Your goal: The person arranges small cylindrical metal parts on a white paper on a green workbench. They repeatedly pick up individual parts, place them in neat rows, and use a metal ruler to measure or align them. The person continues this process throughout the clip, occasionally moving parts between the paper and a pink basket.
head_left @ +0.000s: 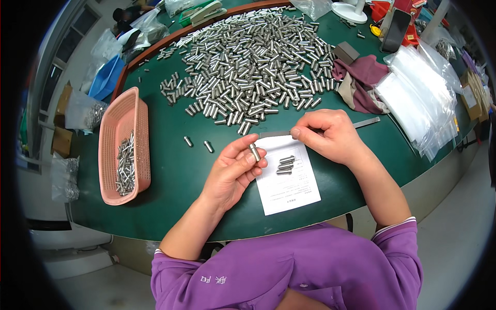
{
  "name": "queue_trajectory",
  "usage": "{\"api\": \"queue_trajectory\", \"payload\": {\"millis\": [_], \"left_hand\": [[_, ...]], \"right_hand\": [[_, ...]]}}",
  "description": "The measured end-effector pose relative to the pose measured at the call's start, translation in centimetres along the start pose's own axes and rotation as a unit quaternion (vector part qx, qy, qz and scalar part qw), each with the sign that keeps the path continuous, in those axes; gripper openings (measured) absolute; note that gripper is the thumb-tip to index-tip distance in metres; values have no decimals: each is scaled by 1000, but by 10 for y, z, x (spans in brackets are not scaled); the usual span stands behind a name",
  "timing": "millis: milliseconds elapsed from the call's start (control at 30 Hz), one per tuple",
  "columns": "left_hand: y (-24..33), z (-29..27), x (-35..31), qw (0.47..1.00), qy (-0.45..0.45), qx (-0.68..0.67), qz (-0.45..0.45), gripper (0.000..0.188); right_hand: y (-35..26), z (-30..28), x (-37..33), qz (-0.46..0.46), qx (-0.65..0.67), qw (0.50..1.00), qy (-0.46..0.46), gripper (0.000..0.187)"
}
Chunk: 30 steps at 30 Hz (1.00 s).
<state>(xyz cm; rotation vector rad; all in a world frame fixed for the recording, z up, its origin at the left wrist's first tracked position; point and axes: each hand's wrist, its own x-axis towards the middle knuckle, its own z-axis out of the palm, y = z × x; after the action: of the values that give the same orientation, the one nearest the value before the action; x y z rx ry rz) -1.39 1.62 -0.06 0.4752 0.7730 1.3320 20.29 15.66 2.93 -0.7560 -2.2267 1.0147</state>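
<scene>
My left hand point(232, 170) pinches a short, shiny metal pin point(254, 152) between thumb and fingers, tilted, with a narrow groove near its upper end. My right hand point(330, 135) is closed around a long, thin, flat file point(275, 134). Its dark grey end reaches toward my left fingertips, close to the pin; the lighter end sticks out past the knuckles. Below both hands lies a printed white sheet point(289, 196), with several metal pins point(285, 165) side by side on it. Two loose pins point(208, 146) rest on the green table left of my left hand.
A large heap of metal pins point(253, 62) covers the far middle of the table point(170, 206). At left stands a pink basket point(143, 170) with small metal parts. A maroon cloth point(361, 77), a grey block point(346, 52), clear plastic bags point(418, 93) and a phone point(396, 31) are at right.
</scene>
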Motion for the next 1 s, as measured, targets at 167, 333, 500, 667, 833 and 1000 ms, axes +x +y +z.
{"api": "queue_trajectory", "payload": {"millis": [167, 333, 500, 667, 833, 1000], "left_hand": [[2, 4, 0, 1000, -1, -18, 5, 34], [0, 3, 0, 1000, -12, -20, 15, 31], [-1, 12, -2, 998, 51, 37, 5, 28], [-4, 21, -2, 992, 82, 85, -33, 29], [-1, 13, -2, 997, 67, 49, -12, 29], [-3, 19, -2, 996, 55, 69, -24, 28]], "right_hand": [[0, 0, 0, -3, 7, 1000, 2, 19], [1, 1, -1, -12, 1, 1000, -7, 19], [-2, 6, -2, -31, -17, 999, -31, 22], [-14, 27, -2, -88, -57, 993, -46, 22], [-10, 11, 2, -55, -51, 996, -52, 19], [-10, 23, 2, -102, -36, 994, -21, 14]]}}
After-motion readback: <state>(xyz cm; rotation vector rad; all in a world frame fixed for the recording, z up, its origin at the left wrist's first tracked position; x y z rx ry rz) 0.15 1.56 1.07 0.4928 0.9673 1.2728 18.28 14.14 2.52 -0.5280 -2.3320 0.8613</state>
